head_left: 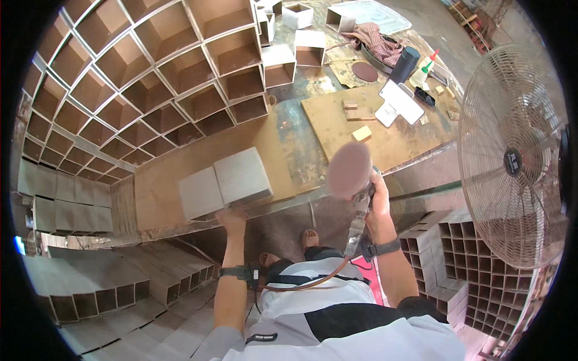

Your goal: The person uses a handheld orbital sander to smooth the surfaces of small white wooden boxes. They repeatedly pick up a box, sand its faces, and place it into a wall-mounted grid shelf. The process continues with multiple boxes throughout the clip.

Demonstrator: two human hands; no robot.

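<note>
My right hand is wrapped round a hose-fed disc sander, held up in front of the workbench with its round brownish pad raised and tilted. A hose runs from its lower end across my body. Two pale box pieces lie side by side at the front of the bench, a narrow seam between them. My left hand is at their near edge, by the bench rim. Motion blurs its fingers, so their grip is unclear.
Stacked open boxes rise at the back left; more stand low at right. A large fan is close on the right. On the bench board are a yellow block, a phone and a glue bottle.
</note>
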